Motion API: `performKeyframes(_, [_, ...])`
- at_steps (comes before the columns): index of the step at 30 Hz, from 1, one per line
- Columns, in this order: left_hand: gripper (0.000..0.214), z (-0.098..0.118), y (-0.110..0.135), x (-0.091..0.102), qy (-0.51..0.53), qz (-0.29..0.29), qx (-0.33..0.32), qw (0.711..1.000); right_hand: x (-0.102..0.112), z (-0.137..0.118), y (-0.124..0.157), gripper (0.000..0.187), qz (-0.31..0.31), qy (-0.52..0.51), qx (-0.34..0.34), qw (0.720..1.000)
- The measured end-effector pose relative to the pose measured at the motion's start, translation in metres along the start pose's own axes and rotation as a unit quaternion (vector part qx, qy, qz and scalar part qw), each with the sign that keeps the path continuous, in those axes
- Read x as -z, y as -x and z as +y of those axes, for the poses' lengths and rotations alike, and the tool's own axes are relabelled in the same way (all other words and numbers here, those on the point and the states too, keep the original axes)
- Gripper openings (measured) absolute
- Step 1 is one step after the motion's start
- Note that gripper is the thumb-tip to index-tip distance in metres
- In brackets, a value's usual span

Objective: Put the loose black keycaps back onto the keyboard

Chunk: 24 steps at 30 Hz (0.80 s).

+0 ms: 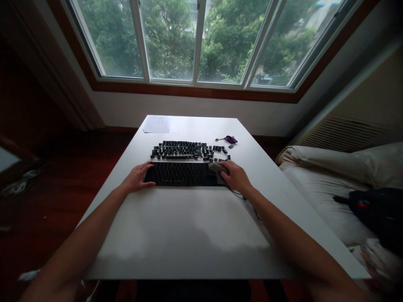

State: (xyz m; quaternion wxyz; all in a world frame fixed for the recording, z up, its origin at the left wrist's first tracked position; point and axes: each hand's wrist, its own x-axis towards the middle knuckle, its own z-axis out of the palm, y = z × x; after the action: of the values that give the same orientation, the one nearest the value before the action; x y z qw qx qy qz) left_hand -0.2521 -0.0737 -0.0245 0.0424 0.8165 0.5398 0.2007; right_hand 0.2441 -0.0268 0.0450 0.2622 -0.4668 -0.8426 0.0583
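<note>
A black keyboard base (182,173) lies across the white table, its keys apparently taken off. My left hand (138,177) holds its left end, thumb at the near edge and fingers at the far corner. In my right hand (236,176) is a greyish cloth (215,167), pressed onto the keyboard's right part. Just beyond the keyboard, loose black keycaps (179,149) lie in rough rows, with a long space bar keycap (180,157) among them. A thin dark cable (236,193) runs out under my right forearm.
Farther back on the table (176,226) are a purple item with a short handle-like part (231,139) and a sheet of paper (156,124) at the left corner. A pale couch or bed (317,197) with a black bag (374,214) stands at the right. A window (195,42) is ahead.
</note>
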Motion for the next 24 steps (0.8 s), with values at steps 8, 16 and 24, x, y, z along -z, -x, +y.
performKeyframes(8, [0.090, 0.001, 0.001, 0.005, -0.006, -0.004, -0.022, 1.000, -0.103, -0.128, -0.044, 0.030, -0.076, -0.113, 0.266, 0.954])
performKeyframes(16, [0.086, 0.001, 0.003, 0.005, -0.006, 0.001, -0.034, 0.999, -0.144, -0.189, -0.059, 0.026, -0.055, -0.013, 0.236, 0.970])
performKeyframes(24, [0.090, 0.001, 0.004, 0.006, 0.007, -0.008, -0.010, 1.000, -0.084, -0.112, -0.023, 0.028, -0.130, 0.014, 0.223, 0.966])
